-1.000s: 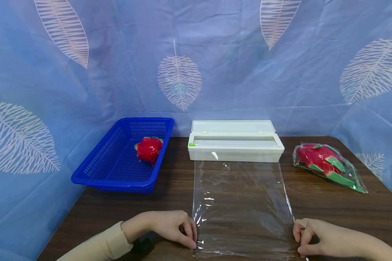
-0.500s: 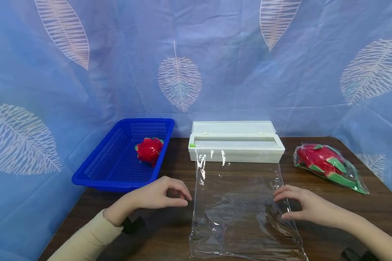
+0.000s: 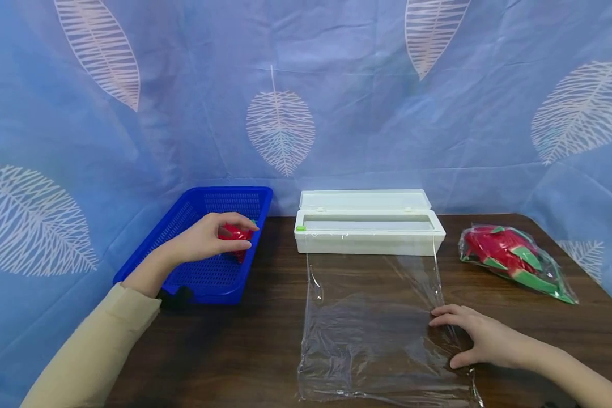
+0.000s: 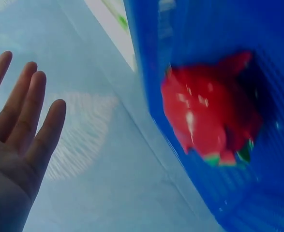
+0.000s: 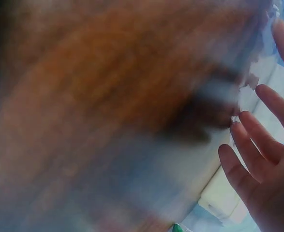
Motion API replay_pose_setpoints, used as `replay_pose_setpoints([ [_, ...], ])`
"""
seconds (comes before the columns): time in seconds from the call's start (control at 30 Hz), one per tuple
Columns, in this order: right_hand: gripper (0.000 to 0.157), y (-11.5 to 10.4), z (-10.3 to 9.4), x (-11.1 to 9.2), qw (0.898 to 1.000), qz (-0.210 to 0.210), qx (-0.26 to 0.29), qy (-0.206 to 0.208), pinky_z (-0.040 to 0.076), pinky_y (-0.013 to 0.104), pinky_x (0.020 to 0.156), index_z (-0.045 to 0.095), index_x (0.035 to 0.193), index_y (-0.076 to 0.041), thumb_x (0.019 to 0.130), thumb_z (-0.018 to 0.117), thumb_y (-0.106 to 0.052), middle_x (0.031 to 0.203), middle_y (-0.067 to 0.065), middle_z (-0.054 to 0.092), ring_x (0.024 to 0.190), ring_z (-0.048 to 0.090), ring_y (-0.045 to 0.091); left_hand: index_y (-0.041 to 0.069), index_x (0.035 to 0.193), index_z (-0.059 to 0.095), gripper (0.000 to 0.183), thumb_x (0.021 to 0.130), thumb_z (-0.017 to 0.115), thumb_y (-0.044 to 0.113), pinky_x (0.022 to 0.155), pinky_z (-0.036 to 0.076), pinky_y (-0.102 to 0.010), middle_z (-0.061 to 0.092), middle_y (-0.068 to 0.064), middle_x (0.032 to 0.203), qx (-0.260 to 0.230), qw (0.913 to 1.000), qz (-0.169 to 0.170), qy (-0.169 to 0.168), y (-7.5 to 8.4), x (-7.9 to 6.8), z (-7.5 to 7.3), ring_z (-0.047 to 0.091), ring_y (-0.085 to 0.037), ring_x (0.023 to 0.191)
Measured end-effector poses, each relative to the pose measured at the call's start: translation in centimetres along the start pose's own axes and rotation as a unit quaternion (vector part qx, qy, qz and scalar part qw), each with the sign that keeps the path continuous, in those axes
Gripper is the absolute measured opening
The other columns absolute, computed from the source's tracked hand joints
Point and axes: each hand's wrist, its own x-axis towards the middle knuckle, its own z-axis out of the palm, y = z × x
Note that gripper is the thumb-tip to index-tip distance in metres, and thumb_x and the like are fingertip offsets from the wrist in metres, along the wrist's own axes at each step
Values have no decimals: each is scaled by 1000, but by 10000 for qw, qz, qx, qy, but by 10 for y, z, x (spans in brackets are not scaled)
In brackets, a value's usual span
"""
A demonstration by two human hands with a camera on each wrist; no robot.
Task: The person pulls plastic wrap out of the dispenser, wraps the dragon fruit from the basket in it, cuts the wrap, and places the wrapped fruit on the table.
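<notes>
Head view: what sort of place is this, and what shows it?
Probably a makeshift wrapping booth: blue patterned cloth backs and flanks a dark table, on which clear film lies spread out.

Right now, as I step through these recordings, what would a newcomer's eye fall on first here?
Probably the red fruit in the blue basket at the table's left, partly hidden in the head view by the left hand. Next, the clear film running from the white box toward the person, with the right hand at its right edge. At the far right lies a wrapped fruit, red and green.
</notes>
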Motion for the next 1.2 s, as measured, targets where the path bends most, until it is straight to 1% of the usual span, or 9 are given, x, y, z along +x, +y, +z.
replay_pose_setpoints([
  [0.17,64,-1,2,-3,9995,233,-159,-111,52,42,75,61,126,-22,76,71,-60,133,8,49,116,48,38,10,132,60,48,88,73,21,92,48,-52,57,-13,132,54,9992,-240,-299,-18,18,-19,48,-35,124],
  [0.2,64,0,3,-3,9995,225,-170,-120,52,42,74,61,126,-22,76,71,-61,133,9,48,116,47,39,10,134,59,49,88,74,20,91,48,-54,54,-15,135,15,9988,-304,-379,-21,21,-21,50,-38,121],
  [0.4,64,3,6,-5,9995,12,-304,-6,51,35,72,60,127,-24,76,69,-62,135,5,46,117,46,30,8,140,53,61,84,77,15,92,47,-55,45,-22,144,249,9968,-569,-509,-47,34,-37,42,-43,129],
  [0.43,64,3,6,-6,9995,-19,-310,18,51,34,72,59,127,-24,76,70,-61,135,4,46,117,46,27,7,141,52,63,83,77,15,95,45,-56,44,-23,144,331,9964,-588,-512,-51,36,-39,36,-43,133],
  [0.53,63,6,7,-7,9993,-149,-320,116,50,31,70,59,128,-24,77,70,-59,135,3,45,117,44,21,4,143,47,68,83,77,13,100,38,-60,40,-25,146,383,9943,-739,-667,-59,38,-46,31,-45,136],
  [0.67,63,8,8,-7,9989,-278,-324,189,50,31,70,58,129,-24,78,71,-58,136,2,44,118,43,16,0,145,41,71,84,76,11,101,35,-60,37,-27,147,300,9910,-938,-904,-67,40,-51,31,-47,135],
  [0.8,63,8,9,-6,9987,-293,-350,207,50,31,71,58,130,-23,78,70,-58,137,2,44,118,43,16,-1,147,38,73,85,75,10,102,35,-61,34,-28,148,240,9893,-1009,-1030,-75,43,-52,28,-49,136],
  [1.0,64,8,10,-6,9985,-249,-445,213,50,32,75,57,130,-24,78,69,-59,137,1,43,119,42,18,2,150,33,78,85,75,7,101,35,-61,26,-29,152,66,9829,-1307,-1296,-86,52,-40,19,-51,138],
  [1.2,64,9,10,-7,9981,-292,-481,235,51,32,76,57,131,-25,78,69,-59,138,1,43,119,42,17,7,152,30,83,83,76,6,99,39,-58,27,-29,150,88,9715,-1809,-1527,-90,58,-28,25,-51,135],
])
